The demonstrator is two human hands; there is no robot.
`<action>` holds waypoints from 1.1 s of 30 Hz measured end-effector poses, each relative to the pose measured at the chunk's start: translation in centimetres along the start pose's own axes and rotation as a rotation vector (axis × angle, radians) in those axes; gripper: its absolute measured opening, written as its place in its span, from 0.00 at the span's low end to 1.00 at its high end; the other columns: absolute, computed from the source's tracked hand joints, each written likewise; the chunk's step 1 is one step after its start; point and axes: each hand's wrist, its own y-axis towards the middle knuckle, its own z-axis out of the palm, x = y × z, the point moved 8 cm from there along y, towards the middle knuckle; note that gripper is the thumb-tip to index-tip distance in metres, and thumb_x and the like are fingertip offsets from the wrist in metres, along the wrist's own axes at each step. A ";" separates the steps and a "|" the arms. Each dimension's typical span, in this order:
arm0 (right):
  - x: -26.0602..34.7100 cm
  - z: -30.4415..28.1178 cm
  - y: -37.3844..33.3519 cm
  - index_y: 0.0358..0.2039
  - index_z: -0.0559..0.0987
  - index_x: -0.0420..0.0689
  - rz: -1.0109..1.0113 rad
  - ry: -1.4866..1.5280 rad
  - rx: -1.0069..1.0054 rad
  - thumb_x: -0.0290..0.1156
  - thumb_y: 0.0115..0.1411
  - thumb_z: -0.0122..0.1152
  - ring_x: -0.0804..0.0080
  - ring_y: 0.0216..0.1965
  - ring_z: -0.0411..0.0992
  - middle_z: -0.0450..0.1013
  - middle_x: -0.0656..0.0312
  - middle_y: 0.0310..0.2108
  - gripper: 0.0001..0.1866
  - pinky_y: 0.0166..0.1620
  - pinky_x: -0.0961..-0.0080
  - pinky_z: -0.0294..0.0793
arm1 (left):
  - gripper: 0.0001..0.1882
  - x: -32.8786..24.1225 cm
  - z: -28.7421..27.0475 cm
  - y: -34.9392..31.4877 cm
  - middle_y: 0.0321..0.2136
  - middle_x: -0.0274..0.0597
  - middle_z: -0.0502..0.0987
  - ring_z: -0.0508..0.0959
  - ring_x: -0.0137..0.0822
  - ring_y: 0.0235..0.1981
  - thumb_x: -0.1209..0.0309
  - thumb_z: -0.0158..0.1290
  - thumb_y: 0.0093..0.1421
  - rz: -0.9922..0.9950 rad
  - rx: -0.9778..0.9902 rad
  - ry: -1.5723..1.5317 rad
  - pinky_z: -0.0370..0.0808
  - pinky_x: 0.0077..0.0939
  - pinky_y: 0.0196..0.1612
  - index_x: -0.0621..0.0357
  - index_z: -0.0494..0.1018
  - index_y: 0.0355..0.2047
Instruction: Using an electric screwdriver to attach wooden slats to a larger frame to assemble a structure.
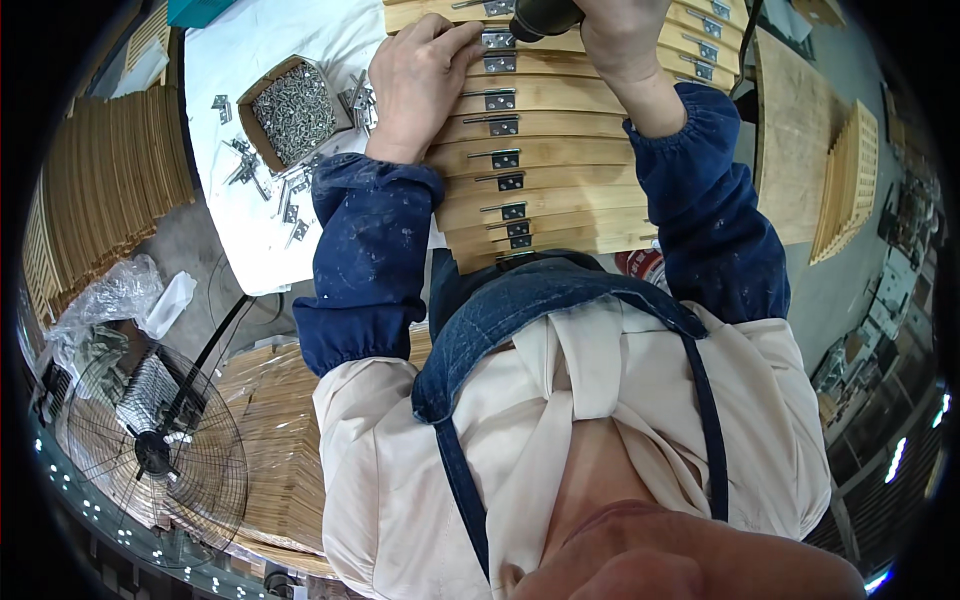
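Part of the person's own head (690, 565) lies nearest the camera at the lower edge, with the cream shirt (440, 470) and blue apron (560, 310) beyond it. The right hand (625, 35) is wrapped around a dark tool (545, 15), its fingers closed on the body as far as the upper edge lets them show; part of the hand and much of the tool are cut off there. The tool's rounded nose points left, close to a metal hinge (498, 39) on one of the pale wooden strips (575, 93). At the left edge of that hinge are the fingertips of the left hand (420, 80); the index finger stretches rightward to it, while the other fingers are bent with the back of the hand up. Whether thumb and finger pinch the hinge or only steady it, I cannot tell.

Both forearms reach forward in navy sleeve covers, the left sleeve (372, 255) rising almost straight, the right sleeve (712, 205) slanting inward toward its wrist. Below the working hinge, more hinges (505, 158) run in a column down the strips. Left of the left hand, a box (251, 130) of small screws (295, 112) stands on a white tabletop (220, 60), with loose hinges (243, 162) scattered near it
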 end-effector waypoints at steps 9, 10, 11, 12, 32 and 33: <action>0.6 1.6 1.2 0.48 0.73 0.34 -0.024 -0.057 0.044 0.19 0.61 0.61 0.81 0.24 0.73 0.75 0.65 0.26 0.14 0.31 0.82 0.73 | 0.09 -1.2 -2.0 1.1 0.24 0.43 0.75 0.77 0.47 0.26 0.73 0.67 0.50 0.014 0.002 -0.057 0.74 0.39 0.30 0.56 0.84 0.33; 0.6 1.5 1.3 0.48 0.73 0.34 -0.051 -0.040 0.059 0.19 0.61 0.61 0.80 0.24 0.73 0.75 0.65 0.26 0.15 0.31 0.82 0.73 | 0.09 -1.2 -1.8 1.1 0.24 0.43 0.75 0.77 0.47 0.26 0.73 0.67 0.50 0.009 0.003 -0.061 0.74 0.39 0.30 0.56 0.84 0.33; 0.6 1.6 1.3 0.48 0.73 0.33 -0.084 -0.054 0.078 0.19 0.62 0.61 0.80 0.24 0.74 0.75 0.64 0.26 0.14 0.31 0.82 0.73 | 0.08 -1.1 -1.7 1.0 0.24 0.43 0.75 0.77 0.47 0.26 0.73 0.67 0.51 -0.006 0.011 -0.066 0.74 0.38 0.30 0.56 0.84 0.33; 0.3 1.6 1.3 0.48 0.73 0.33 -0.079 -0.053 0.079 0.19 0.62 0.61 0.80 0.24 0.74 0.75 0.64 0.26 0.14 0.31 0.82 0.73 | 0.08 -1.0 -1.7 0.9 0.24 0.42 0.75 0.77 0.47 0.26 0.73 0.67 0.51 -0.020 0.018 -0.069 0.74 0.38 0.30 0.56 0.84 0.33; -0.3 -0.4 -0.9 0.54 0.69 0.36 -0.117 0.007 0.021 0.19 0.62 0.62 0.81 0.30 0.74 0.77 0.63 0.34 0.21 0.36 0.81 0.74 | 0.10 -0.4 0.6 0.0 0.29 0.42 0.79 0.80 0.43 0.32 0.72 0.66 0.55 -0.024 0.087 -0.026 0.77 0.33 0.37 0.56 0.85 0.38; 0.3 -0.2 -1.0 0.54 0.69 0.36 -0.138 0.017 0.019 0.19 0.62 0.62 0.81 0.30 0.74 0.77 0.63 0.34 0.21 0.36 0.81 0.74 | 0.10 0.0 0.6 -0.2 0.28 0.36 0.79 0.80 0.41 0.32 0.66 0.66 0.55 0.015 0.037 -0.005 0.76 0.34 0.36 0.50 0.86 0.38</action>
